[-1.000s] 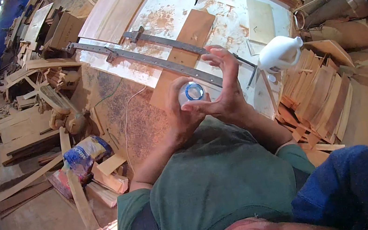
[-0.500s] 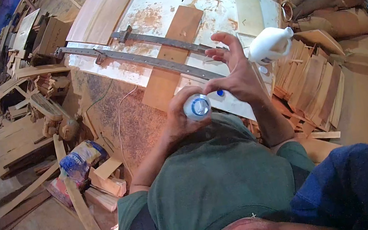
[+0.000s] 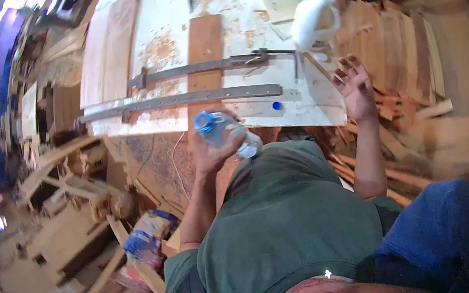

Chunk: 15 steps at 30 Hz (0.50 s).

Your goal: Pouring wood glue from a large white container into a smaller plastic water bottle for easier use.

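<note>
A clear plastic bottle (image 3: 226, 132) with a blue ring round its neck is tilted in front of my body. My left hand (image 3: 208, 155) grips it around the side, and its neck points to the far left. My right hand (image 3: 356, 88) hangs apart from everything, fingers spread and palm bare, just past the table's right edge. A small blue bottle cap (image 3: 277, 105) lies on the white worktable (image 3: 315, 102) between the two hands. Farther back, a white plastic jug (image 3: 310, 23) with a handle stands at the table's right side.
Two metal bar clamps (image 3: 203, 96) lie across a brown board (image 3: 204, 40) on the table. Pale planks (image 3: 113, 49) sit at its far left. Stacked wood offcuts (image 3: 386, 53) stand to the right. Scrap wood (image 3: 78, 228) and a blue-and-red sack (image 3: 146, 240) lie on the left floor.
My right hand has left the bottle's side and moved right. The bottle has tipped over toward the left in my left hand. The whole view has turned.
</note>
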Tool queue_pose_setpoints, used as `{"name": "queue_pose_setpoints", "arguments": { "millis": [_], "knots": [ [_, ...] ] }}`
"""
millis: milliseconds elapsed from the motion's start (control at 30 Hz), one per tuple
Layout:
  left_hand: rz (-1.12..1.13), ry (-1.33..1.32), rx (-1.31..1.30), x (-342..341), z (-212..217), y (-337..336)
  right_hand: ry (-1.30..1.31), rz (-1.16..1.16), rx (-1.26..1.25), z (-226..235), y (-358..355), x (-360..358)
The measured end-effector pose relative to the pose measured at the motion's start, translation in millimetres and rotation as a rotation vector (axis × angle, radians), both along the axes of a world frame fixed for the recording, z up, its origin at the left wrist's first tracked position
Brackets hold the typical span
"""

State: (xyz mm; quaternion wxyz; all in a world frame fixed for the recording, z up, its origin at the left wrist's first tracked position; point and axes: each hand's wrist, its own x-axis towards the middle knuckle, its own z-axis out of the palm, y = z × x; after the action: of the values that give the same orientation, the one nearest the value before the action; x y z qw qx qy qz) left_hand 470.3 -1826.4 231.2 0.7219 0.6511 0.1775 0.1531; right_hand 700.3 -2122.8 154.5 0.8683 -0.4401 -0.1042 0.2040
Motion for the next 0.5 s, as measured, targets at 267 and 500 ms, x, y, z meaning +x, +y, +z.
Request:
{"name": "queue_pose_setpoints", "arguments": {
  "millis": [267,500],
  "knots": [
    [-0.036,-0.103,-0.125,13,-18,7,0.18,-0.368,-0.871,-184,-129,-30],
    [-0.05,-0.088,0.047,30,-29,6,0.631,-0.321,-0.783,-241,-156,-33]
  ]
}}
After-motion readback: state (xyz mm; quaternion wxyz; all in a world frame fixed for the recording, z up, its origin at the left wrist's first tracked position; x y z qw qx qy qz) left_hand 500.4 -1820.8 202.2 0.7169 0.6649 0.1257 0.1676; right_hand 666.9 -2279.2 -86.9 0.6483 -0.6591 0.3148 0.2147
